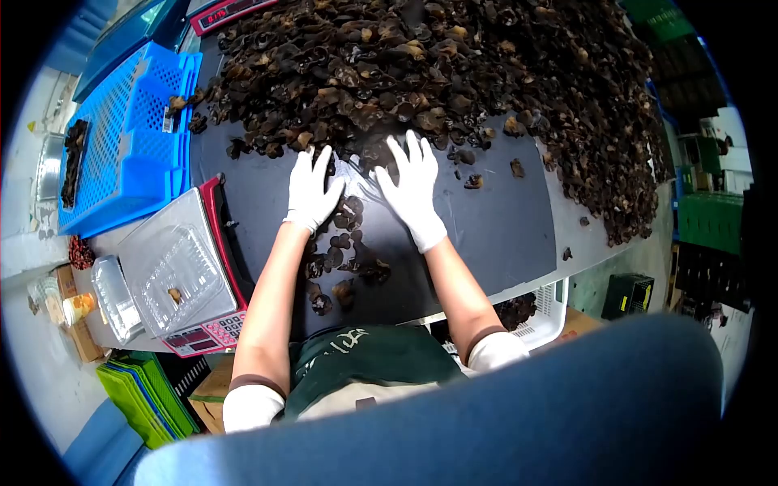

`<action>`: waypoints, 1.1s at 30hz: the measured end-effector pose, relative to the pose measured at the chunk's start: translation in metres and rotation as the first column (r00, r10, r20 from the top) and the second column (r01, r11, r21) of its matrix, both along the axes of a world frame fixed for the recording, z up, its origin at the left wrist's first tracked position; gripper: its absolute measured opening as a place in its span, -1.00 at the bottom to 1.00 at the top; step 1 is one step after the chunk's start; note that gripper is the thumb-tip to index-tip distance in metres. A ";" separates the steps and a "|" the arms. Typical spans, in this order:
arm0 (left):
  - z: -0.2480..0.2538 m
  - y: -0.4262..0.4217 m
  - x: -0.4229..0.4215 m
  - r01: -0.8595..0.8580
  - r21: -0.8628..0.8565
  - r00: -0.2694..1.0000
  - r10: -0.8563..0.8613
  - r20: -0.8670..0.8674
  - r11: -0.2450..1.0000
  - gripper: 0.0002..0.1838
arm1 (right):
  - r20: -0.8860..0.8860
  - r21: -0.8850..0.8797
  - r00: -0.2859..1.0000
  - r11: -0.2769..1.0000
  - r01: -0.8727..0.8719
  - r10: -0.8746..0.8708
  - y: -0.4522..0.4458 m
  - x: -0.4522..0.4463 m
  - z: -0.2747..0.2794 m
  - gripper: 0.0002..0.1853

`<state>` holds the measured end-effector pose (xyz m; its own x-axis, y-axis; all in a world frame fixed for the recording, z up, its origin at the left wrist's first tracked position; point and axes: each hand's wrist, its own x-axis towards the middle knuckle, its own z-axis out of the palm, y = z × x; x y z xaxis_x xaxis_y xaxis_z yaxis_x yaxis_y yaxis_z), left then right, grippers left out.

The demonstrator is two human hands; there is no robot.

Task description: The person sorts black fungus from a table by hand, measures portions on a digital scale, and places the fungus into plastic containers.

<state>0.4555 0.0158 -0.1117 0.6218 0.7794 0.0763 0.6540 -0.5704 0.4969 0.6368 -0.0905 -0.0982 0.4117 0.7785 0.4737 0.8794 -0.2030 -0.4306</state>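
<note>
A broad heap of dark brown wood ear mushrooms [348, 89] covers the far part of the table. My left hand [314, 194], in a white glove, lies at the heap's near edge with its fingers apart. Beside it, my right hand [413, 193], also gloved in white, rests with fingers spread at the same edge. A shiny, pale, crumpled-looking patch [359, 181] shows between the hands; I cannot tell whether it is plastic or wet glare. Loose wood ear pieces [334, 257] lie nearer my body, below the left hand. The fingertips partly meet the mushrooms.
At left stand a blue plastic crate [150, 138] and a red-framed scale [219, 243] with a clear plastic container [174, 271] on it. Another scale display [231, 14] sits at the far left corner. A white basket [551, 312] is below the table's near edge.
</note>
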 end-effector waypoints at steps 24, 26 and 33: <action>0.009 -0.020 -0.044 0.276 -0.059 0.955 -0.281 -0.096 0.959 -0.50 | -0.349 -0.137 0.785 0.801 -0.583 0.512 -0.010 -0.038 0.024 -0.56; 0.014 -0.032 -0.062 0.323 -0.195 0.944 -0.330 -0.003 0.926 -0.64 | -0.249 -0.020 0.755 0.776 -0.631 0.607 -0.033 -0.059 0.017 -0.55; 0.044 -0.098 -0.134 0.165 -0.197 0.935 -0.090 0.342 0.966 -0.77 | -0.335 -0.041 0.492 0.509 -0.860 0.804 -0.103 -0.070 0.037 -0.57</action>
<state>0.3214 -0.0827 -0.0673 0.6867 0.7154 0.1291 0.3623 -0.4908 0.7924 0.5664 -0.1934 -0.0615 -0.4021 0.8730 0.2761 0.5480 0.4710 -0.6913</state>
